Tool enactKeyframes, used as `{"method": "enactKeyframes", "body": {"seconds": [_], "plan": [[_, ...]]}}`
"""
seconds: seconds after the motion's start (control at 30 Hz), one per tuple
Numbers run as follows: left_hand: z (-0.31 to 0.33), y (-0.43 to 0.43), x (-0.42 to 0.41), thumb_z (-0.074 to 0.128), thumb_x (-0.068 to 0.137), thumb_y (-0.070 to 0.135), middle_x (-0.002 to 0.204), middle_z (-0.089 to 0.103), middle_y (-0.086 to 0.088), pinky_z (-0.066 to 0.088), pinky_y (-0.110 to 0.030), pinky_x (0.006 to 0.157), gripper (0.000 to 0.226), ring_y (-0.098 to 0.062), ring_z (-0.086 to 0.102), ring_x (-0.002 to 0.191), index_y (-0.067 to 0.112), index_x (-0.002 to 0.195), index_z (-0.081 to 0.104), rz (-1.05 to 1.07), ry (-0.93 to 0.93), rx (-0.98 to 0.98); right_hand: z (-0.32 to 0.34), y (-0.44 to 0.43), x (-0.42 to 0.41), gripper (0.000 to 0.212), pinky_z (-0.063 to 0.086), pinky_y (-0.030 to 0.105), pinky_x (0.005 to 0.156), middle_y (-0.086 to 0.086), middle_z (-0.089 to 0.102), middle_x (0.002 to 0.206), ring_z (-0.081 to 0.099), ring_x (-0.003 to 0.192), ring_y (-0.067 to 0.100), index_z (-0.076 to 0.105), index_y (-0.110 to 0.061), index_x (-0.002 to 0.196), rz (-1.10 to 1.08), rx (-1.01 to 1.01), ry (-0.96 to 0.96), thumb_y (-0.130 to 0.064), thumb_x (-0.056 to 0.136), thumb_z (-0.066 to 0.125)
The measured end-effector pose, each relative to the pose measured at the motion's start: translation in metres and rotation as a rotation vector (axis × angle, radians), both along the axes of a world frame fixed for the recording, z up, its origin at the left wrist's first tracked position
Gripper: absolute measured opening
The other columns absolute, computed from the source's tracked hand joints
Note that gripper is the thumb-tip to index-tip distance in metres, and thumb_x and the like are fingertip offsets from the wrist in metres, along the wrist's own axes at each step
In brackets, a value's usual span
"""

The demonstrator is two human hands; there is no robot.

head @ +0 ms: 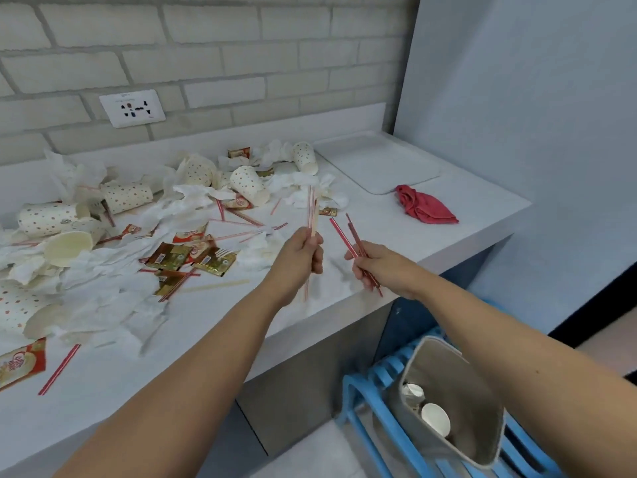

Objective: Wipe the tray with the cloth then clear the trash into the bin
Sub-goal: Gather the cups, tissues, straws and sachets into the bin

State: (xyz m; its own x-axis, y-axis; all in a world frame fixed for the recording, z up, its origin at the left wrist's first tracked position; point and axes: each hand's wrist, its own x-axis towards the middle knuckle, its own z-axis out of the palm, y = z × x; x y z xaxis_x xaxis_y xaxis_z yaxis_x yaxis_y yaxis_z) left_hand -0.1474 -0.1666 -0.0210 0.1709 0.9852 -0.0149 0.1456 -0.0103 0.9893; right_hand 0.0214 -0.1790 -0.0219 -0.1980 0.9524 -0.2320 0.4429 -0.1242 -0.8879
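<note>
1 flat white tray with rounded corners lies at the far right of the counter, and 1 crumpled red cloth sits at its near edge. About 7 dotted paper cups lie tipped among crumpled tissues and glossy sachets on the left. The left hand pinches about 3 pale straws upright in curled fingers. The right hand grips about 3 red straws. 1 grey bin stands below with 2 more cups inside.
</note>
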Motion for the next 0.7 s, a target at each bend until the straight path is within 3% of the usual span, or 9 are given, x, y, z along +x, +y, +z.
{"method": "enactKeyframes", "body": {"seconds": [0.2,0.27,0.4,0.53,0.6,0.7], "plan": [[-0.028,-0.029,0.107,0.028,0.101,0.006,0.08,0.059,-0.004,0.045,-0.033,0.092,0.026,-0.019,0.061,0.084,0.015,0.088,0.048,-0.291,-0.106,-0.135,-0.018,-0.038,0.075,0.022,0.036,0.024,0.057,0.0,0.043,0.065,0.037,0.056,0.012,0.051,-0.015,0.09,-0.266,0.066,0.073,-0.019,0.103,0.033],[-0.045,-0.042,0.138,0.03,0.1,0.005,0.083,0.061,-0.004,0.045,-0.036,0.093,0.022,-0.022,0.062,0.092,0.012,0.092,0.049,-0.366,-0.078,-0.152,-0.031,-0.052,0.099,0.023,0.039,0.023,0.058,-0.001,0.048,0.065,0.042,0.057,0.011,0.05,-0.015,0.088,-0.329,0.074,0.04,-0.018,0.103,0.033],[-0.081,-0.063,0.18,0.035,0.098,0.004,0.086,0.061,-0.005,0.047,-0.028,0.09,0.017,-0.017,0.06,0.087,0.011,0.093,0.049,-0.452,-0.062,-0.205,-0.071,-0.078,0.135,0.023,0.04,0.025,0.06,0.001,0.048,0.066,0.044,0.061,0.013,0.047,-0.019,0.085,-0.497,0.046,0.044,-0.014,0.101,0.033],[-0.116,-0.072,0.2,0.039,0.096,0.005,0.088,0.063,-0.001,0.042,-0.043,0.102,0.024,-0.021,0.059,0.099,0.021,0.081,0.049,-0.462,0.033,-0.268,-0.102,-0.093,0.151,0.016,0.045,0.024,0.07,0.004,0.051,0.074,0.052,0.069,0.015,0.048,-0.015,0.092,-0.616,0.002,0.055,-0.009,0.1,0.036],[-0.132,-0.078,0.205,0.044,0.093,0.002,0.096,0.063,-0.003,0.042,-0.036,0.099,0.022,-0.019,0.058,0.103,0.02,0.083,0.05,-0.458,0.106,-0.302,-0.119,-0.099,0.157,0.013,0.043,0.021,0.071,0.005,0.055,0.086,0.054,0.08,0.015,0.05,-0.014,0.096,-0.645,-0.046,0.015,-0.006,0.097,0.04],[-0.152,-0.082,0.204,0.046,0.085,-0.006,0.115,0.056,-0.002,0.044,-0.023,0.078,0.03,-0.012,0.054,0.096,0.018,0.104,0.051,-0.49,0.267,-0.361,-0.143,-0.11,0.164,0.013,0.038,0.021,0.069,0.0,0.054,0.096,0.05,0.087,0.013,0.052,-0.019,0.1,-0.658,-0.138,-0.062,-0.01,0.095,0.045]]}}
